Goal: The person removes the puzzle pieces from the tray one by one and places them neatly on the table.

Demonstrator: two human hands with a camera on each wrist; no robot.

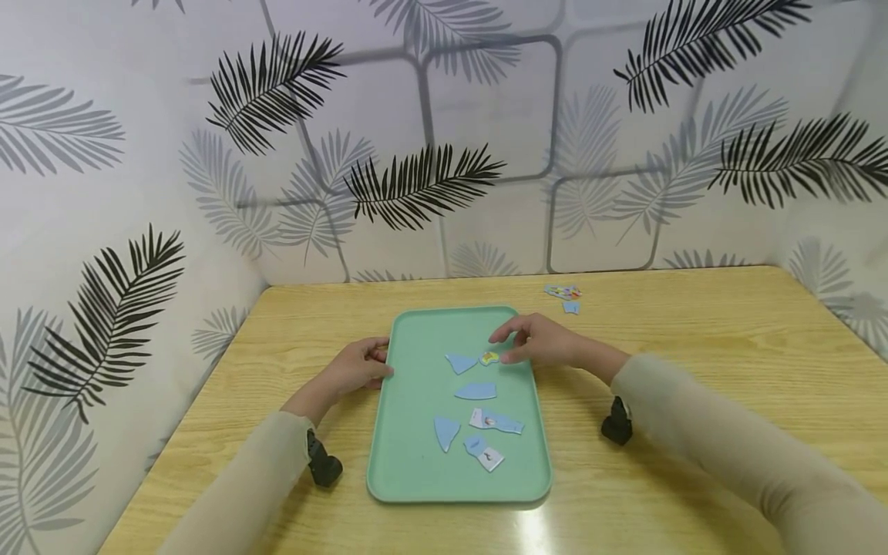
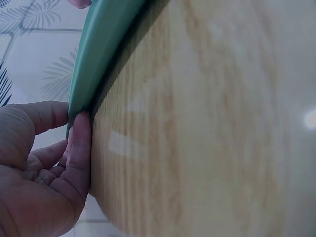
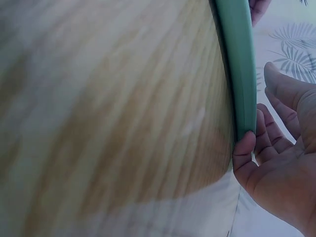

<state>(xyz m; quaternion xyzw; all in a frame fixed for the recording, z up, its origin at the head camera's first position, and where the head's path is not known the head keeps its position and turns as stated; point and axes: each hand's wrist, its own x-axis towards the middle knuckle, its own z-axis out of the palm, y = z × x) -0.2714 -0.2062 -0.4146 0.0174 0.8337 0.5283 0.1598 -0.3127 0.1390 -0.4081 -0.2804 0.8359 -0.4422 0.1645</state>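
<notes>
A green tray (image 1: 405, 470) lies on the wooden table, with several flat light-blue puzzle pieces spread over it. My left hand (image 1: 354, 365) grips the tray's left edge, thumb at the rim and fingers against the outer side, as the left wrist view also shows. Over the right edge, my right hand (image 1: 544, 341) has its thumb and index finger spread apart, close to a small yellow-patterned piece (image 1: 489, 358). In the right wrist view its little finger (image 3: 244, 148) touches the tray's side. Beside the yellow piece lies a blue triangular piece (image 1: 462, 364); a longer blue piece (image 1: 476, 391) is below.
Nearer the tray's front are another triangular piece (image 1: 447, 433) and two blue-and-white pieces, one wide (image 1: 496, 422) and one slanted (image 1: 484, 453). Beyond the tray, on the table's back right, lie a colourful piece (image 1: 563, 292) and a small blue one (image 1: 571, 307). A leaf-patterned wall (image 1: 486, 223) borders the table.
</notes>
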